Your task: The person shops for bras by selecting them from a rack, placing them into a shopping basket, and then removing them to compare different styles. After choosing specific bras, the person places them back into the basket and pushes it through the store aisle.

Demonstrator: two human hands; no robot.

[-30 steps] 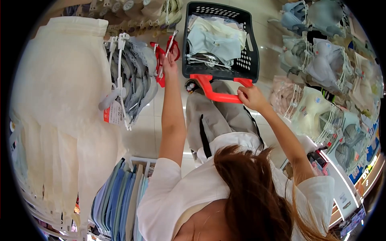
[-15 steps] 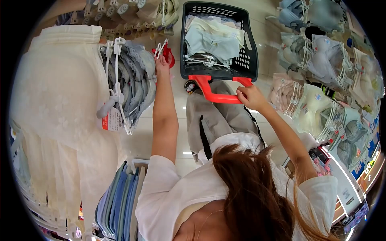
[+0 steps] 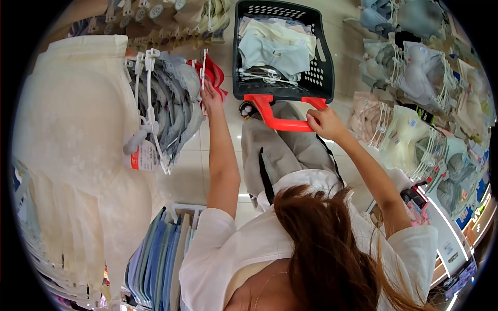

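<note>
My left hand is at the front of the left rack, its fingers closed at the lower end of a white hanger. A red bra hangs from that hanger, just beyond my fingertips. Right beside my left hand is a row of grey-blue lace-edged bras on white hangers. My right hand is wrapped round the right end of the red handle of a black shopping basket. Inside the basket lie a pale blue garment, cream garments and white hangers.
Large cream garments hang close on the left, with a red-and-white price tag near them. Blue and green folded-looking garments hang below. More bras line the right rack. The tiled floor shows between the racks.
My left hand has shifted slightly right and down. The white hanger now stands more upright, and more of the red bra shows. My right hand stays on the handle; the basket has barely moved.
</note>
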